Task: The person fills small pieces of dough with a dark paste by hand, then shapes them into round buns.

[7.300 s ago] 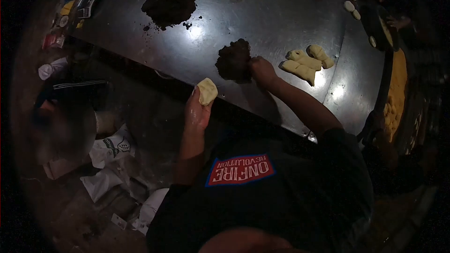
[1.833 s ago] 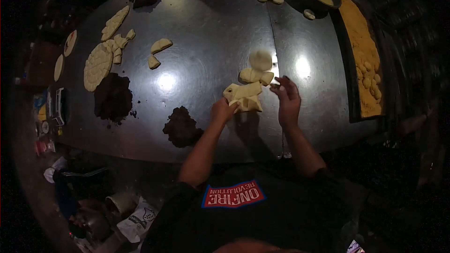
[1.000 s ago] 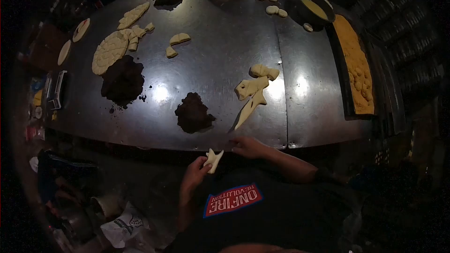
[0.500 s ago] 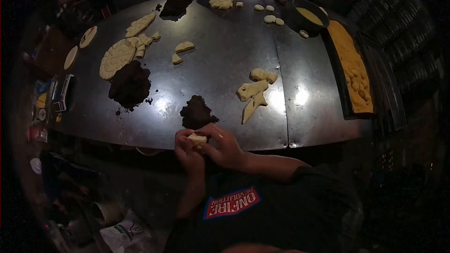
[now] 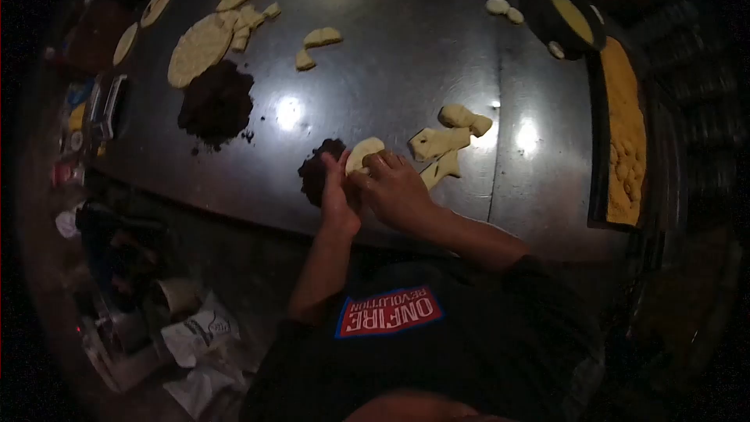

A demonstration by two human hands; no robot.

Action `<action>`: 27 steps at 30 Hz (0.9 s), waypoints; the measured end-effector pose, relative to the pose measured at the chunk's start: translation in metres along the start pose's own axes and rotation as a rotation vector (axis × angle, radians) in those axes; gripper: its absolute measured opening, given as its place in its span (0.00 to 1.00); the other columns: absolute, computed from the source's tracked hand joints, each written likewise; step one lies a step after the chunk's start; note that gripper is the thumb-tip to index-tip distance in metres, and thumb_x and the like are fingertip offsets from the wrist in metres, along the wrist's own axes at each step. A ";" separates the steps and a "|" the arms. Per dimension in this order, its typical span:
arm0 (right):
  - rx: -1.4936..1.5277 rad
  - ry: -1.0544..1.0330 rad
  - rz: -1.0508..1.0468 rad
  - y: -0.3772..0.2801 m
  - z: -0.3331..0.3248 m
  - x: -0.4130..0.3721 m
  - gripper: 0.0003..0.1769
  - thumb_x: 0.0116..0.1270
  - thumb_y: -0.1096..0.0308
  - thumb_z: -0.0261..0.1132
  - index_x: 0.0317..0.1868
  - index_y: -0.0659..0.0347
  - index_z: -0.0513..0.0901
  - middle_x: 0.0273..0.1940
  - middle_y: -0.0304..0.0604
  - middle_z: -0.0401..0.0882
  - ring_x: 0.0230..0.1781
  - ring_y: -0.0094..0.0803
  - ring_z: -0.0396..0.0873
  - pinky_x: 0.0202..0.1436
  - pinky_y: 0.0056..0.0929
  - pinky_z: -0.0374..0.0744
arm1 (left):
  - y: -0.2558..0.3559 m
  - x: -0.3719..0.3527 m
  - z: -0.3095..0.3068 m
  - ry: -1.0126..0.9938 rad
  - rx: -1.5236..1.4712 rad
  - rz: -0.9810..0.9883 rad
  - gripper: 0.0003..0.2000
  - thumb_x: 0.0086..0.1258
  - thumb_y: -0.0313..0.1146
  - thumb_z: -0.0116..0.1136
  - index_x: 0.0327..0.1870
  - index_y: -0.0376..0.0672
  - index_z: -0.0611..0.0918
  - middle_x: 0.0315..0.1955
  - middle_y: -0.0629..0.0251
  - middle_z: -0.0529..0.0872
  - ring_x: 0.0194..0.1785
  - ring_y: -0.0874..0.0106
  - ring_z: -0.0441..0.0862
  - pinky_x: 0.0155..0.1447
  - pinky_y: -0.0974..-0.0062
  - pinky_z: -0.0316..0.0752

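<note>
A flattened, pale round of dough (image 5: 365,154) is at my two hands, over the near part of the metal table (image 5: 312,101). My right hand (image 5: 391,187) has its fingers bent over the dough's lower right edge. My left hand (image 5: 341,197) is upright at the dough's left side, fingers stretched out and palm turned toward it. Just behind my left hand lies a dark, crumbly mound (image 5: 315,172), partly covered by it. To the right of my right hand lie flat dough pieces (image 5: 437,143) and a thicker lump (image 5: 461,117).
A larger dark mound (image 5: 216,103) and a sheet of cut dough (image 5: 199,51) lie at the left. Two dough pieces (image 5: 322,37) sit mid-table. Toward the right are a bowl of yellow liquid (image 5: 574,19) and a tray of orange-yellow powder (image 5: 625,125).
Both hands have moved forward over the table. The dough, small and folded between the fingers before, now shows as a wider flat round. My left hand has opened. The view has shifted.
</note>
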State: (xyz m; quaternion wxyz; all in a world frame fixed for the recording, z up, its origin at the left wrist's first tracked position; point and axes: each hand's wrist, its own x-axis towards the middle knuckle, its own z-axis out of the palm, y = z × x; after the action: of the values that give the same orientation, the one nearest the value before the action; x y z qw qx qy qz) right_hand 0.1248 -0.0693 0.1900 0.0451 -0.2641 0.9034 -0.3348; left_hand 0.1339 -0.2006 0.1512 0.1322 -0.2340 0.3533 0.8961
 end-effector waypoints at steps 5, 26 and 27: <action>0.428 -0.092 -0.330 0.038 0.048 -0.013 0.32 0.57 0.80 0.58 0.64 0.61 0.66 0.63 0.58 0.66 0.64 0.54 0.65 0.66 0.42 0.67 | -0.005 0.008 -0.064 0.120 -0.084 0.133 0.20 0.76 0.45 0.41 0.56 0.37 0.73 0.51 0.59 0.79 0.55 0.66 0.77 0.63 0.67 0.71; -0.146 -0.275 0.158 0.065 0.120 -0.007 0.16 0.61 0.65 0.62 0.46 0.65 0.79 0.39 0.49 0.81 0.40 0.43 0.79 0.44 0.35 0.78 | 0.013 -0.114 -0.175 0.173 -0.319 0.225 0.18 0.75 0.36 0.44 0.58 0.32 0.70 0.52 0.53 0.77 0.57 0.61 0.76 0.62 0.66 0.73; 0.036 -0.402 0.395 0.054 0.103 -0.013 0.17 0.62 0.65 0.62 0.49 0.65 0.79 0.38 0.48 0.82 0.39 0.41 0.80 0.44 0.33 0.78 | 0.014 -0.114 -0.171 0.170 -0.318 0.226 0.18 0.75 0.36 0.44 0.58 0.32 0.70 0.52 0.53 0.77 0.57 0.61 0.76 0.62 0.66 0.73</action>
State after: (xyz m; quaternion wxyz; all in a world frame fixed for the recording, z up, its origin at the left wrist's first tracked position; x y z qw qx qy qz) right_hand 0.1378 -0.0880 0.0755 0.2924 -0.1434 0.9042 -0.2763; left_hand 0.2821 -0.3377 0.1081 -0.0382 -0.2853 0.2412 0.9268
